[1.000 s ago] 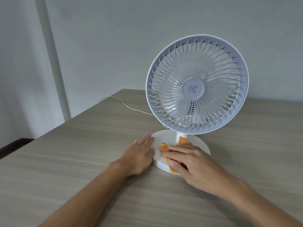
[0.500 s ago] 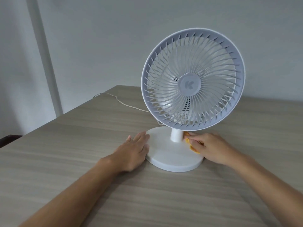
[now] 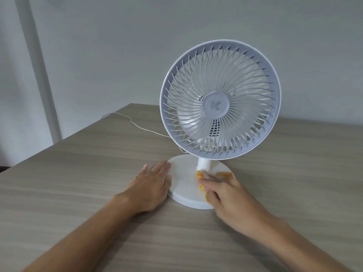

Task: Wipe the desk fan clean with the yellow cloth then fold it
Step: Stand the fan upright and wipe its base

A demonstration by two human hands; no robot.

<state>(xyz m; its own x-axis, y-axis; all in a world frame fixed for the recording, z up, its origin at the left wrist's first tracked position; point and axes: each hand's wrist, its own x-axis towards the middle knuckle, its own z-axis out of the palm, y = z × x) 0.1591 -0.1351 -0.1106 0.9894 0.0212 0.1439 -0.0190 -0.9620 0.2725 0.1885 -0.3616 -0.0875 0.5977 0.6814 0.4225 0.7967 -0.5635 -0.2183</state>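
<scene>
A white desk fan (image 3: 220,99) stands upright on a wooden table (image 3: 78,183), its round grille tilted back on a short neck above a flat round base (image 3: 184,177). My left hand (image 3: 153,185) lies flat on the table, fingers against the base's left rim. My right hand (image 3: 225,197) presses the yellow cloth (image 3: 225,174) onto the right front of the base, close to the neck. Most of the cloth is hidden under my fingers; only orange-yellow edges show. The right hand is blurred.
A thin white power cord (image 3: 133,122) trails from behind the fan across the table to its far left corner. A grey wall rises behind, with a white vertical post (image 3: 39,65) at the left. The table's left edge runs diagonally.
My right hand slid the cloth from the base's front to its right side behind the neck, then back toward the front right. The left hand stayed against the base rim.
</scene>
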